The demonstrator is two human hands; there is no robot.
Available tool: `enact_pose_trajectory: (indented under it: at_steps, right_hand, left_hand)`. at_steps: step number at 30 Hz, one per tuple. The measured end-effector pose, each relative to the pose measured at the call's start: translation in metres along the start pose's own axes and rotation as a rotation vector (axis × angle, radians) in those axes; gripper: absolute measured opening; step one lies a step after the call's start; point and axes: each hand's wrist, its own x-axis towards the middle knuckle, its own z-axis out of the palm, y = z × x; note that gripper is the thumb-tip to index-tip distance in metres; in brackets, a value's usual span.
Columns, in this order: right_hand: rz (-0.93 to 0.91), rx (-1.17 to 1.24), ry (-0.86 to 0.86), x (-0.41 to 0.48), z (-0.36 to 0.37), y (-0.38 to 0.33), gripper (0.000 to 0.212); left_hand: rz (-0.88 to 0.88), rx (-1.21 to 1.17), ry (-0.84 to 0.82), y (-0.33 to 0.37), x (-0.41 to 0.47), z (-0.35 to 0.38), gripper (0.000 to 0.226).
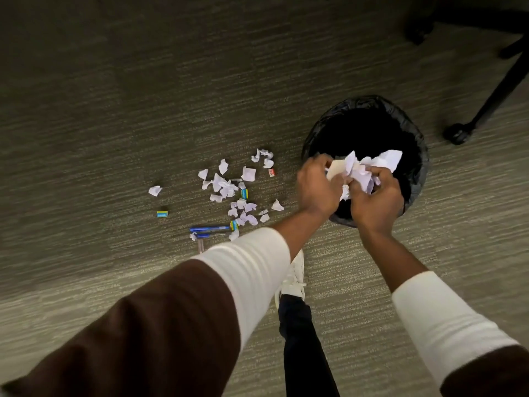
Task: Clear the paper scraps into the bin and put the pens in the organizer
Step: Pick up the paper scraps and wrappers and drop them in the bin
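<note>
Paper scraps [362, 171] sit bunched in the grip of both the left hand [316, 190] and right hand [375, 202] above the black-lined bin [415, 144], with loose scraps [232, 190] and blue pens [210, 231] on the carpet [114, 124].

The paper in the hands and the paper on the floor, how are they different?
The paper in the hands is bunched into one big wad; the paper on the floor is many small separate scraps. The wad is held up over the bin by the left hand and right hand; the scraps lie spread on the carpet beside the bin. Both are white and crumpled.
</note>
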Motion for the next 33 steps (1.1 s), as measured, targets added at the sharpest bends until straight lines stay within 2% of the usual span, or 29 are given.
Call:
enact_pose_trajectory:
  at_steps: [9,13,17,19,23,27,30,33]
  right_hand:
    - [0.062,-0.057,-0.130,0.021,-0.016,0.024,0.033]
    - [0.021,-0.056,-0.155,0.007,-0.010,0.025,0.022]
    - [-0.087,-0.012,-0.126,-0.021,0.004,0.016,0.018]
    - [-0.127,-0.002,-0.157,-0.035,0.016,0.009,0.015]
    - [-0.216,-0.035,-0.353,-0.065,0.046,0.001,0.017]
    - [-0.212,-0.186,-0.629,-0.085,0.086,0.002,0.015]
    - [-0.120,-0.353,-0.790,-0.089,0.119,0.000,0.038]
    - [-0.134,-0.491,-0.854,-0.085,0.152,0.002,0.063]
  left_hand:
    - [0.039,0.069,-0.220,0.001,0.008,0.012,0.061]
    - [0.095,0.061,-0.156,-0.011,0.000,0.010,0.047]
    - [-0.009,-0.035,-0.033,-0.031,-0.001,0.000,0.019]
    - [-0.059,-0.050,0.008,-0.047,0.002,-0.011,0.013]
    - [-0.144,0.067,-0.014,-0.097,0.002,-0.048,0.018]
    - [-0.292,0.266,-0.059,-0.159,0.001,-0.093,0.007]
    - [-0.387,0.421,-0.143,-0.201,0.004,-0.122,0.028]
    - [-0.431,0.493,-0.214,-0.237,0.016,-0.138,0.038]
